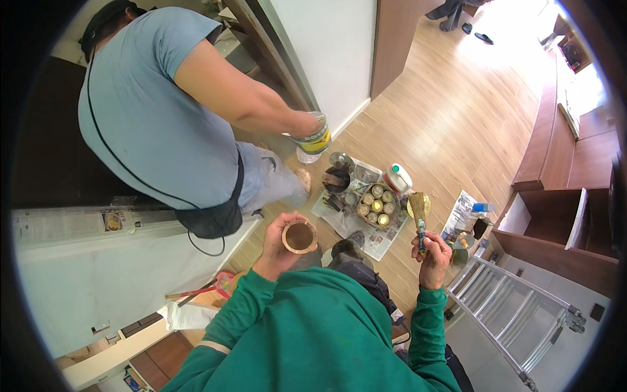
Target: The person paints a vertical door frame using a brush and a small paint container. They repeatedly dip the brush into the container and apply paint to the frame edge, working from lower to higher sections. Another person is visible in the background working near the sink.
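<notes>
My left hand point(279, 247) is closed around a small round pot point(300, 236) with brown liquid inside, its mouth facing up. Out to the right, my right hand point(432, 258) grips the handle of a paintbrush point(420, 215), bristles pointing away from me. The brush and the pot are well apart. Beyond them on the floor, a group of small round cans point(377, 206) stands on newspaper point(377, 247). A white jug point(397, 178) with a green cap is beside the cans, along with a dark pot point(336, 180).
At left a co-worker in a blue T-shirt point(150, 111) reaches into a yellow-labelled bucket point(316, 138). An aluminium ladder point(513, 313) leans at right, near a brown open cabinet point(548, 219). More newspaper point(459, 212) holds a blue-topped container point(482, 207). Another person's legs point(449, 14) show far off.
</notes>
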`<action>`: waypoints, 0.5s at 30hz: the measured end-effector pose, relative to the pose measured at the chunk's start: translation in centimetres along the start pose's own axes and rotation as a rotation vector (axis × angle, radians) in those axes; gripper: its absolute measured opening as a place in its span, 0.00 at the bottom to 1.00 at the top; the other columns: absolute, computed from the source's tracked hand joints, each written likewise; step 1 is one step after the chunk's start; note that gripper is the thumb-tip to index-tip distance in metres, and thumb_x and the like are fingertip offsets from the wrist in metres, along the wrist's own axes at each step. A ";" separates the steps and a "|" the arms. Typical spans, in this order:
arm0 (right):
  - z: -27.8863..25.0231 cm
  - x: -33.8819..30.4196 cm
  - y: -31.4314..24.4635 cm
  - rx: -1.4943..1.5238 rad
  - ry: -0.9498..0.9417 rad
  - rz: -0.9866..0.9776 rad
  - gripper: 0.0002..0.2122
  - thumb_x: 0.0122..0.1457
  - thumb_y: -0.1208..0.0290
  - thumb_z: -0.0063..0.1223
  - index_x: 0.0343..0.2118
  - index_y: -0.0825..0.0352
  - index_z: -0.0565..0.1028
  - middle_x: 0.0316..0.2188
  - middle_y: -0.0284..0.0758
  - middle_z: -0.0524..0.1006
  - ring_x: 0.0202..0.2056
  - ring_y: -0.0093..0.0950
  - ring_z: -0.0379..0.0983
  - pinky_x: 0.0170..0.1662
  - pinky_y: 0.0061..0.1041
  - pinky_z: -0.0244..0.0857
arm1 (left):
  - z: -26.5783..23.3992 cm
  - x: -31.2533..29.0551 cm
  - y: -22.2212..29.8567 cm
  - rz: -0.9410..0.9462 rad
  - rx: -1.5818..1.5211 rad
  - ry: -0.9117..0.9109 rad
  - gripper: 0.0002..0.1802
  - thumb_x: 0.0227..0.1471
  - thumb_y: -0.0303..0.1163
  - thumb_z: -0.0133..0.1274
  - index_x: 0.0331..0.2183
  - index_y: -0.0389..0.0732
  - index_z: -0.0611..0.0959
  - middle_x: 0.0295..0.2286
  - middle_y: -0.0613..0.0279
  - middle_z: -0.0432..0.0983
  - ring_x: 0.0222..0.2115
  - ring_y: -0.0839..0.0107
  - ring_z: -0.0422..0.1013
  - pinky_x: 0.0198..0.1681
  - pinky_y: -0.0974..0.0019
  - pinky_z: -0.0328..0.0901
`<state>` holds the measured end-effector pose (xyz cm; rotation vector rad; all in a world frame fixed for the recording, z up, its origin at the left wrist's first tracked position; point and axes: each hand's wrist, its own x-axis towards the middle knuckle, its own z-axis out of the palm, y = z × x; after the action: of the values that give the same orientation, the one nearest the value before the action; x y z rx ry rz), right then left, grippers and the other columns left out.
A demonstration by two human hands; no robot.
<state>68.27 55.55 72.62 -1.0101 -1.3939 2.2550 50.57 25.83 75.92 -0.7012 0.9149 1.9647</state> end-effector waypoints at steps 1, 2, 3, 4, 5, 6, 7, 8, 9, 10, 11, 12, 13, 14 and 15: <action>0.4 -0.2 -0.3 -0.008 -0.017 -0.020 0.12 0.58 0.73 0.51 0.39 0.77 0.77 0.26 0.40 0.79 0.20 0.23 0.71 0.21 0.19 0.57 | 0.1 -0.2 0.2 0.006 -0.010 -0.008 0.20 0.59 0.44 0.44 0.30 0.37 0.79 0.26 0.48 0.76 0.23 0.56 0.70 0.32 0.56 0.63; 0.9 -0.5 -0.7 -0.025 -0.022 -0.030 0.12 0.58 0.73 0.51 0.39 0.77 0.77 0.26 0.40 0.80 0.20 0.22 0.71 0.22 0.19 0.57 | 0.1 -0.5 0.5 0.025 0.000 -0.014 0.20 0.59 0.44 0.44 0.30 0.37 0.79 0.26 0.48 0.76 0.23 0.56 0.70 0.32 0.56 0.63; 1.2 -0.7 -1.1 -0.035 -0.036 -0.048 0.12 0.58 0.73 0.51 0.39 0.76 0.77 0.27 0.40 0.80 0.20 0.22 0.71 0.22 0.18 0.58 | 0.2 -0.6 0.6 0.045 0.010 -0.021 0.20 0.59 0.45 0.45 0.30 0.37 0.80 0.25 0.48 0.76 0.23 0.56 0.70 0.31 0.56 0.63; 1.6 -1.0 -1.6 -0.037 -0.055 -0.071 0.11 0.59 0.73 0.51 0.39 0.76 0.77 0.27 0.39 0.80 0.20 0.22 0.71 0.22 0.18 0.58 | 0.0 -0.8 0.8 0.065 0.017 -0.029 0.20 0.59 0.45 0.45 0.30 0.37 0.80 0.25 0.49 0.76 0.23 0.56 0.70 0.31 0.57 0.63; 2.2 -1.2 -2.1 -0.072 -0.068 -0.094 0.11 0.59 0.73 0.50 0.39 0.76 0.78 0.27 0.39 0.80 0.21 0.21 0.71 0.23 0.17 0.58 | -0.1 -0.9 1.1 0.074 0.003 -0.050 0.20 0.59 0.45 0.45 0.30 0.37 0.80 0.25 0.48 0.76 0.23 0.57 0.70 0.31 0.57 0.63; 2.8 -1.5 -2.6 -0.098 -0.085 -0.118 0.11 0.59 0.74 0.50 0.39 0.76 0.78 0.27 0.39 0.80 0.21 0.21 0.71 0.23 0.17 0.58 | -0.4 -0.9 1.4 0.083 -0.011 -0.068 0.20 0.59 0.45 0.45 0.30 0.38 0.80 0.25 0.48 0.76 0.23 0.57 0.70 0.31 0.57 0.63; 3.6 -1.8 -3.1 -0.123 -0.104 -0.142 0.11 0.59 0.74 0.50 0.39 0.76 0.78 0.27 0.39 0.80 0.21 0.21 0.71 0.23 0.16 0.58 | -0.7 -0.9 1.8 0.081 -0.044 -0.116 0.20 0.59 0.45 0.46 0.30 0.38 0.80 0.26 0.48 0.76 0.23 0.57 0.70 0.31 0.57 0.63; 4.5 -2.2 -3.6 -0.156 -0.113 -0.151 0.11 0.59 0.75 0.50 0.40 0.76 0.78 0.27 0.39 0.80 0.21 0.21 0.71 0.24 0.16 0.59 | -1.0 -0.8 2.3 0.084 -0.033 -0.070 0.19 0.59 0.44 0.46 0.30 0.38 0.81 0.26 0.48 0.77 0.23 0.57 0.70 0.31 0.57 0.63; 5.6 -2.7 -4.1 -0.189 -0.126 -0.158 0.11 0.59 0.76 0.51 0.40 0.76 0.78 0.27 0.38 0.80 0.21 0.21 0.71 0.24 0.16 0.59 | -1.3 -0.6 3.0 0.078 -0.042 -0.050 0.19 0.58 0.44 0.46 0.30 0.38 0.81 0.26 0.48 0.77 0.24 0.57 0.70 0.31 0.57 0.64; 6.8 -3.1 -4.5 -0.216 -0.147 -0.169 0.10 0.59 0.77 0.51 0.40 0.76 0.79 0.27 0.38 0.80 0.21 0.21 0.72 0.25 0.16 0.60 | -1.6 -0.6 3.7 0.061 -0.054 -0.014 0.18 0.58 0.43 0.47 0.30 0.38 0.81 0.26 0.48 0.77 0.24 0.57 0.70 0.31 0.56 0.64; 8.4 -3.5 -4.9 -0.245 -0.191 -0.176 0.10 0.59 0.78 0.51 0.41 0.77 0.79 0.28 0.37 0.80 0.22 0.21 0.72 0.25 0.17 0.61 | -1.8 -0.6 4.6 0.099 -0.045 -0.027 0.18 0.58 0.43 0.47 0.30 0.38 0.81 0.26 0.48 0.77 0.24 0.56 0.71 0.30 0.56 0.64; 10.0 -3.9 -5.3 -0.268 -0.236 -0.195 0.10 0.59 0.79 0.51 0.41 0.77 0.79 0.28 0.36 0.80 0.23 0.21 0.72 0.26 0.17 0.62 | -1.7 -0.4 5.5 0.121 -0.035 -0.031 0.17 0.58 0.42 0.47 0.31 0.39 0.81 0.26 0.48 0.77 0.24 0.56 0.71 0.30 0.56 0.64; 11.8 -4.1 -5.7 -0.292 -0.278 -0.218 0.10 0.59 0.80 0.51 0.41 0.77 0.78 0.28 0.35 0.80 0.23 0.21 0.72 0.26 0.18 0.63 | -1.6 -0.3 6.5 0.124 -0.025 -0.068 0.16 0.58 0.41 0.48 0.31 0.39 0.81 0.27 0.50 0.77 0.25 0.57 0.72 0.31 0.55 0.66; 13.6 -4.5 -6.0 -0.291 -0.326 -0.247 0.10 0.58 0.81 0.52 0.42 0.76 0.79 0.28 0.34 0.79 0.25 0.21 0.73 0.28 0.18 0.65 | -1.4 -0.3 7.6 0.120 -0.041 -0.060 0.14 0.58 0.40 0.48 0.31 0.39 0.81 0.27 0.51 0.78 0.27 0.57 0.73 0.31 0.55 0.68; 15.5 -4.7 -6.3 -0.361 -0.357 -0.269 0.10 0.58 0.81 0.52 0.42 0.75 0.79 0.28 0.34 0.79 0.25 0.21 0.73 0.28 0.18 0.65 | -1.3 -0.5 8.7 0.154 -0.008 -0.064 0.14 0.58 0.40 0.48 0.32 0.40 0.81 0.28 0.53 0.78 0.28 0.59 0.74 0.32 0.54 0.69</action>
<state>60.13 45.68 84.32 -0.4776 -2.0052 2.0941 43.49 21.26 78.45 -0.5842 0.9467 2.1150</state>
